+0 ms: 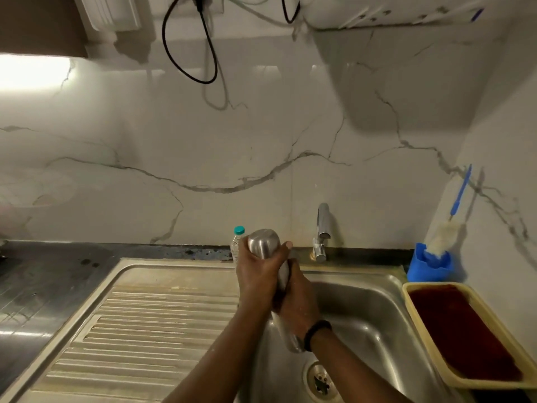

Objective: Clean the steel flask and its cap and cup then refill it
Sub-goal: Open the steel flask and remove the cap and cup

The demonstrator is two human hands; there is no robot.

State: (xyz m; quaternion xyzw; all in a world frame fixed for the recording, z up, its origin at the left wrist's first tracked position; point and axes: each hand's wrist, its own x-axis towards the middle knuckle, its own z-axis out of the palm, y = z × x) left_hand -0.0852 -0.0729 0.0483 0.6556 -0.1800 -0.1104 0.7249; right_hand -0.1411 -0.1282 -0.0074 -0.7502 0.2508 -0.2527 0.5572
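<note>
Steel flask (263, 242) held tilted over the sink (363, 309).
Left hand (255, 274) grips its upper end, right hand (299, 303) its body; likely mid-wash, with rinsing at the tap (321, 228) next.

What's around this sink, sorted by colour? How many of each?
Steel: 3, the flask, the tap and the sink
Blue: 2, the holder and the brush standing in it
Yellow: 1, the tray
Clear with a teal cap: 1, the bottle
Total: 7
</note>
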